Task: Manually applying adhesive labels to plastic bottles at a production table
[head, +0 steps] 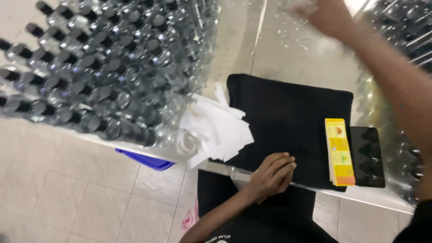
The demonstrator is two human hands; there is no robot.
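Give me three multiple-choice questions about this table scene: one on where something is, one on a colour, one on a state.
1. Where does the left hand rest?
A. on the black cloth's near edge
B. on the bottles
C. on the floor

2. What colour is the label strip stack?
A. blue
B. yellow
C. white

3. How is the right hand?
A. flat on the cloth
B. raised and blurred
C. holding the strips

Answers: A, its curled fingers lie on the cloth's edge; B, it shows yellow beside the black tray; B, it is lifted above the table's far side.
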